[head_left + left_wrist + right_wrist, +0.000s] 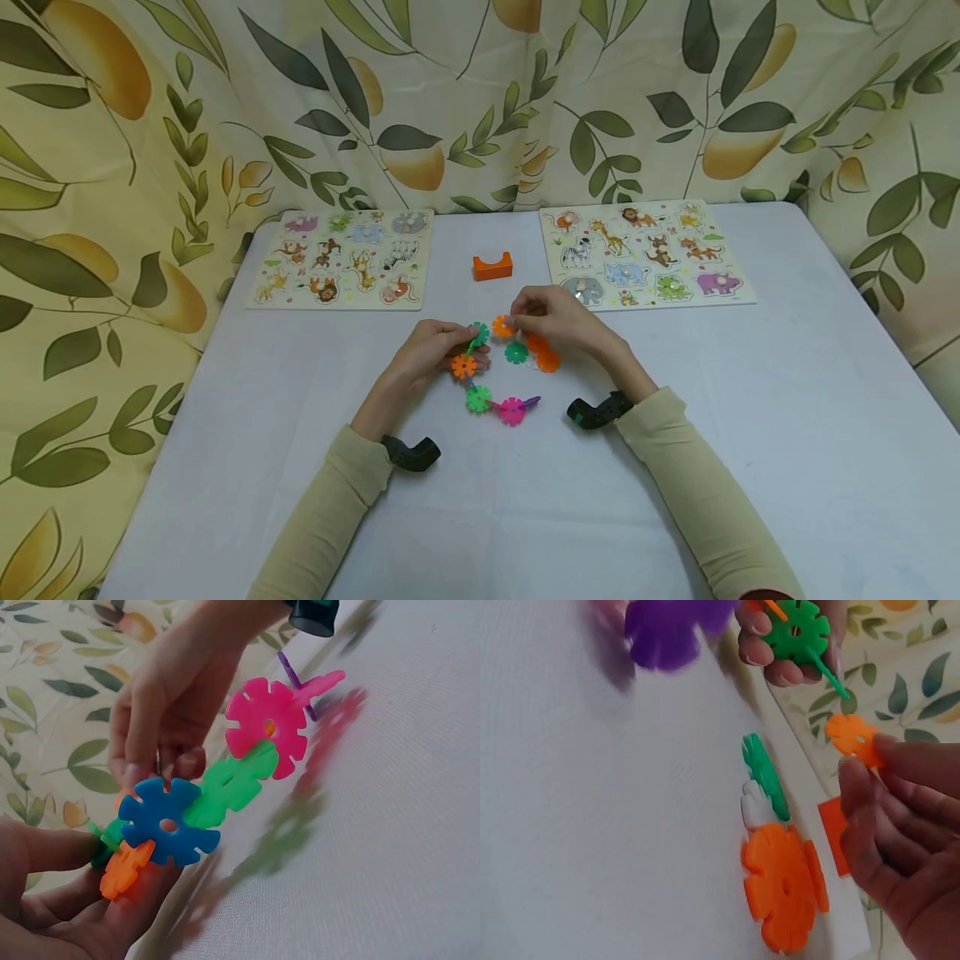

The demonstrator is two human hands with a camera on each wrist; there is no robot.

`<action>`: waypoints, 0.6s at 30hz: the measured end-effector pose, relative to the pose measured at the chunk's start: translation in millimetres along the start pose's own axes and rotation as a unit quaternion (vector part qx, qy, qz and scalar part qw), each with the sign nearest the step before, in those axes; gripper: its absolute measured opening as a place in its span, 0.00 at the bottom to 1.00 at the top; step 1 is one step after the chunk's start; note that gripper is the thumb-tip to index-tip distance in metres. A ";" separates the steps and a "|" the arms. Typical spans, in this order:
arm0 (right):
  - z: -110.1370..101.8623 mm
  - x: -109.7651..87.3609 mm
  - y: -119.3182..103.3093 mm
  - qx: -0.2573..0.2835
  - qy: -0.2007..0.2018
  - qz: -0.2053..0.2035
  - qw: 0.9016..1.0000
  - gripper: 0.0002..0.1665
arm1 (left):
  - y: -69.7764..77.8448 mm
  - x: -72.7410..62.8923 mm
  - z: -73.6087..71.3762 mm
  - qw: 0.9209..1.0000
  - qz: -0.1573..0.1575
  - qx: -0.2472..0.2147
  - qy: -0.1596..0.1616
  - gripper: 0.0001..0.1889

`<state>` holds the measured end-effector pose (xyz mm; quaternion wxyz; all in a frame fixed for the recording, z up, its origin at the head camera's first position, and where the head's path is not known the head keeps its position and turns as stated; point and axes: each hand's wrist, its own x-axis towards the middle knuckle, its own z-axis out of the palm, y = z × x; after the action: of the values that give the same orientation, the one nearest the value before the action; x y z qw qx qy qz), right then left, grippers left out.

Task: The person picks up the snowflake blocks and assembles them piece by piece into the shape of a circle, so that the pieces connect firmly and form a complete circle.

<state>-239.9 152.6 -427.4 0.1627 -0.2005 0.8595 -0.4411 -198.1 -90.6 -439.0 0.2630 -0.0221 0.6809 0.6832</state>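
My left hand (429, 354) grips one end of a curved chain of interlocking flower-shaped discs. Blue (176, 811), light green (229, 787) and pink (255, 720) discs show in the left wrist view, with a purple disc (531, 402) at the far end. A green disc (799, 631) sits at the held end. Between thumb and finger, my right hand (558, 317) pinches a single orange disc (847, 735), close to that green end but apart from it. Under the right hand lie loose discs: green (763, 776), white (756, 806) and orange (780, 889).
An orange plastic block with a curved notch (492, 268) stands behind the hands. Two animal puzzle boards lie at the back, one at left (300, 275) and one at right (660, 250). A leaf-patterned curtain (465, 108) hangs behind the white-covered table (480, 517).
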 end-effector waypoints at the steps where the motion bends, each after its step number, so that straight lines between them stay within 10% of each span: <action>1: 0.3 0.1 -0.5 0.010 0.002 -0.005 1.000 0.06 | 0.0 0.2 0.2 1.000 0.000 -0.002 0.001 0.17; 18: 3.9 -3.4 -10.5 0.048 0.036 -0.045 0.997 0.05 | -1.0 -0.1 0.9 0.999 -0.002 -0.035 -0.014 0.18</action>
<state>-233.0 145.9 -420.5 0.1214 -0.2151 0.8329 -0.4952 -197.3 -89.9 -439.8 0.2731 -0.0228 0.6529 0.7061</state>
